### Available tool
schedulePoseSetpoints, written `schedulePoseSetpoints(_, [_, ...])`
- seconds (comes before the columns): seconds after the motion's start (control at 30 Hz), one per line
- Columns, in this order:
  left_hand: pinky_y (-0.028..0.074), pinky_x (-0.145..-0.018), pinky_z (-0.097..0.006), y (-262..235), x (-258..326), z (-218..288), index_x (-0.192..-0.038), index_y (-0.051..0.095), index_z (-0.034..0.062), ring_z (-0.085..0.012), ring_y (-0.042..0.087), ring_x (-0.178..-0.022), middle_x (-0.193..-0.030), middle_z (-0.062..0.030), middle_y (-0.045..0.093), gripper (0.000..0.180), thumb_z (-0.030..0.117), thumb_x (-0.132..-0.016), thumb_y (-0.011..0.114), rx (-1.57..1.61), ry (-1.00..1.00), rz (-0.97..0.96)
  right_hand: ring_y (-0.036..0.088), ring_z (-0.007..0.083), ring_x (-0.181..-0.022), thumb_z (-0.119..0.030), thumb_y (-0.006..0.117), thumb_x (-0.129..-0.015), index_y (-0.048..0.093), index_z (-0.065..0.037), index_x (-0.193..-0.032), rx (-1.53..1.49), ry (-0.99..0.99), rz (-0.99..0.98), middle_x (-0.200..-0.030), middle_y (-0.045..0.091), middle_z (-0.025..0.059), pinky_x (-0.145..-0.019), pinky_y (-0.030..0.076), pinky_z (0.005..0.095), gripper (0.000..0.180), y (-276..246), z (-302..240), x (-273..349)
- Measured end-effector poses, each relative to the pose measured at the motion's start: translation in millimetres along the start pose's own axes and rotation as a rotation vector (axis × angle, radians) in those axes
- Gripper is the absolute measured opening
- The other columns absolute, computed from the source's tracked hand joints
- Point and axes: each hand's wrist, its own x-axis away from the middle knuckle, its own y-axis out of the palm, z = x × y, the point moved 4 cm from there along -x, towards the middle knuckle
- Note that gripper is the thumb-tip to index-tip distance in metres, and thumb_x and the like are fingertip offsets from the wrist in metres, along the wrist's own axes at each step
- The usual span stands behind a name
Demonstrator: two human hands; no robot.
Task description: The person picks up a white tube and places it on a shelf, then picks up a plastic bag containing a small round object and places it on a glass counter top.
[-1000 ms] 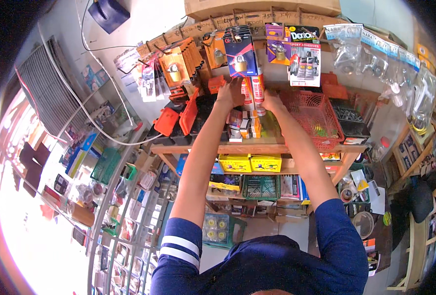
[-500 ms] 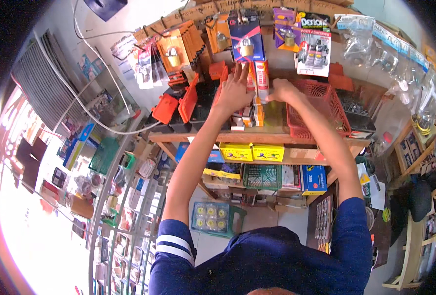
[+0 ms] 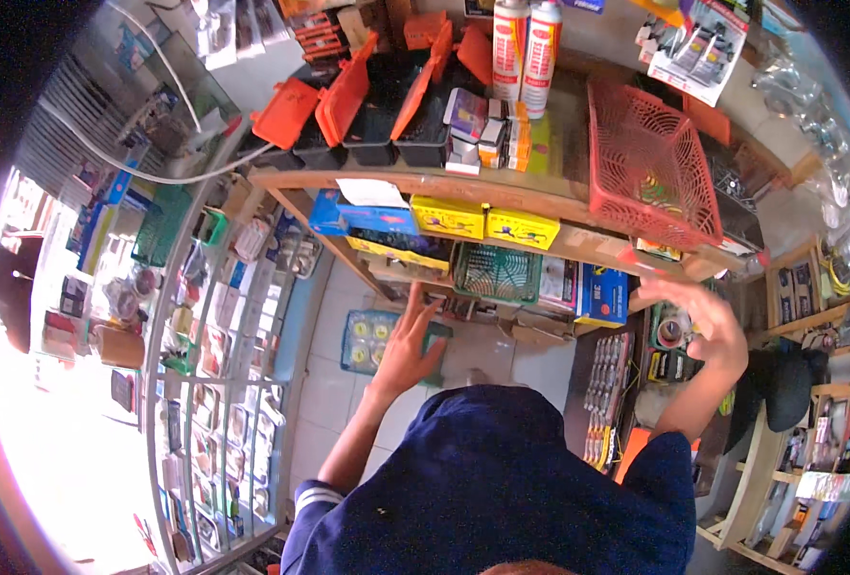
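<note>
My left hand (image 3: 408,347) is in mid-air in front of the shelf, fingers apart and nothing in it. Below and beside it, a clear-topped case with round yellow-marked items (image 3: 363,337) rests on the tiled floor. My right hand (image 3: 701,324) is raised at the shelf's right end, fingers loosely bent and apart, also holding nothing. A blue box (image 3: 602,292) is the nearest thing to it. On the shelf top, a red-and-white can (image 3: 509,48) stands upright beside a second matching can (image 3: 541,59). Small boxes (image 3: 490,132) are stacked just in front of them.
Black bins with orange lids (image 3: 344,110) line the shelf top at left, a red plastic basket (image 3: 607,182) at right. Yellow boxes (image 3: 449,218) and a green basket (image 3: 495,273) fill the lower shelves. A glass display case (image 3: 216,379) runs along my left.
Both hands have come away from the cans on the shelf top and drawn back toward me, spreading apart. My view has shifted, so the shelf sits higher in the picture.
</note>
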Motion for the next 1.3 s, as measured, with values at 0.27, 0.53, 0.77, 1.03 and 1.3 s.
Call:
schedulePoseSetpoints(0.27, [0.044,-0.101,-0.052,162,327,-251,-0.138,0.045,0.0066,-0.0491,0.049,-0.121,-0.156,-0.0269,0.016,0.067,0.033,-0.081,0.067,-0.106,-1.084,-0.275,0.052,0.0253,-0.124,-0.02,0.056,-0.099,0.036,0.0,-0.143,-0.143,0.396,0.024,-0.143,0.045,0.014,-0.106,0.037,0.0397,0.053,66,125,-23])
schedulePoseSetpoints(0.53, [0.049,-0.09,-0.052,208,548,-274,-0.131,0.052,-0.0008,-0.0424,0.055,-0.116,-0.121,-0.0268,0.059,0.065,0.036,-0.08,0.066,0.356,-1.701,-0.027,0.048,0.033,-0.13,-0.041,0.062,-0.093,0.043,-0.007,-0.141,0.366,0.489,-0.457,-0.14,0.05,0.0201,-0.106,0.038,0.0381,0.062,175,197,-82])
schedulePoseSetpoints(0.77, [0.054,-0.07,-0.044,222,482,-194,-0.133,0.052,0.007,-0.0313,0.063,-0.093,-0.104,-0.0199,0.064,0.061,0.037,-0.082,0.065,0.534,-1.718,0.229,0.06,0.0384,-0.111,-0.049,0.062,-0.09,0.05,-0.005,-0.131,0.046,0.679,-0.381,-0.12,0.062,0.0224,-0.096,0.046,0.0449,0.061,252,413,-49])
schedulePoseSetpoints(1.03, [0.047,-0.092,-0.04,223,504,-180,-0.132,0.053,0.0031,-0.0309,0.061,-0.108,-0.117,-0.0252,0.063,0.06,0.036,-0.084,0.064,0.435,-1.501,0.281,0.063,0.0305,-0.085,-0.053,0.058,-0.089,0.055,-0.014,-0.124,0.422,0.976,-0.812,-0.101,0.065,0.0126,-0.071,0.05,0.0517,0.053,269,688,178])
schedulePoseSetpoints(1.3, [0.05,-0.086,-0.039,148,543,-178,-0.132,0.051,0.0027,-0.0281,0.063,-0.098,-0.102,-0.0198,0.066,0.061,0.037,-0.085,0.066,0.358,-1.732,0.111,0.06,0.0202,-0.068,-0.047,0.062,-0.09,0.056,-0.014,-0.114,-0.305,1.337,-0.198,-0.086,0.062,0.0031,-0.059,0.048,0.0412,0.042,290,634,190])
